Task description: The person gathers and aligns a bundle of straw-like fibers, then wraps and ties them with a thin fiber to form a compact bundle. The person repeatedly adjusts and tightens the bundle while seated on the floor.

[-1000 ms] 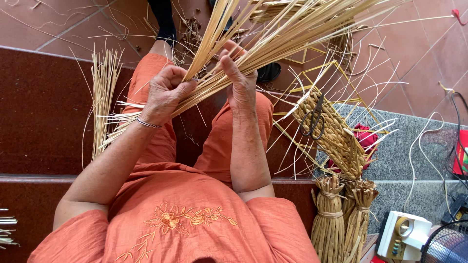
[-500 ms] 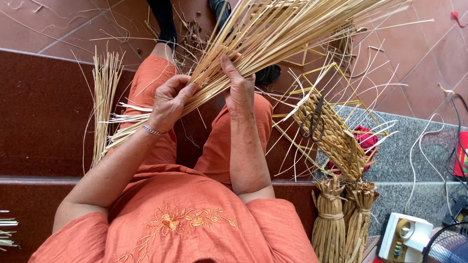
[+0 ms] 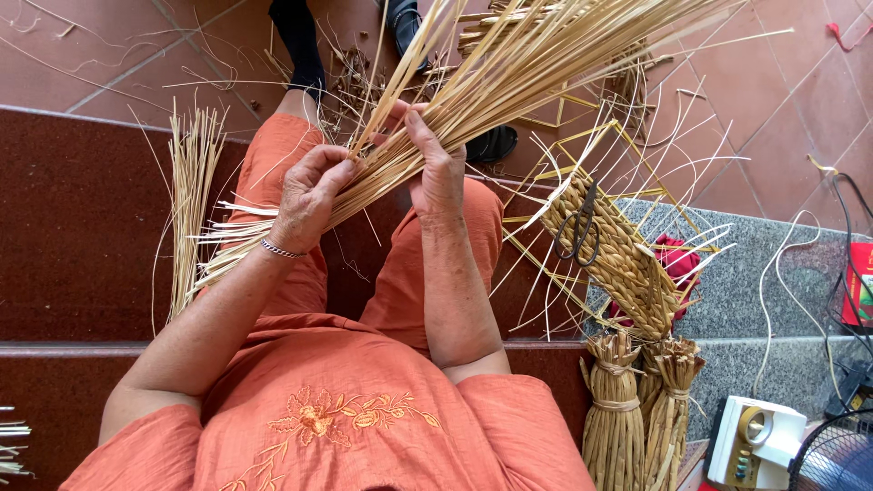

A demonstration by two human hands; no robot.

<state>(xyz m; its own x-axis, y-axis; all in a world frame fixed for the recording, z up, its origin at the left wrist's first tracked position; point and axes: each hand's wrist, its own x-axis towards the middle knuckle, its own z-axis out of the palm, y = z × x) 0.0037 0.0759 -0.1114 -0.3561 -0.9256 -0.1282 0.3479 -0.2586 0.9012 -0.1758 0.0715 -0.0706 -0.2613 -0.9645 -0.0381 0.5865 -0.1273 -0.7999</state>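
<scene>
Head view: both hands on straw bundle (image 3: 509,82).
Left hand (image 3: 309,195) clenched round its lower end; right hand (image 3: 435,164) pinches stalks higher up; long axis runs up-right.

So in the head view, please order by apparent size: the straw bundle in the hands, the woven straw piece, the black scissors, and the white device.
1. Straw bundle, held by the left hand and right hand; nearer the camera, so partly flattered.
2. Woven straw piece.
3. White device.
4. Black scissors, though close to the device.
</scene>
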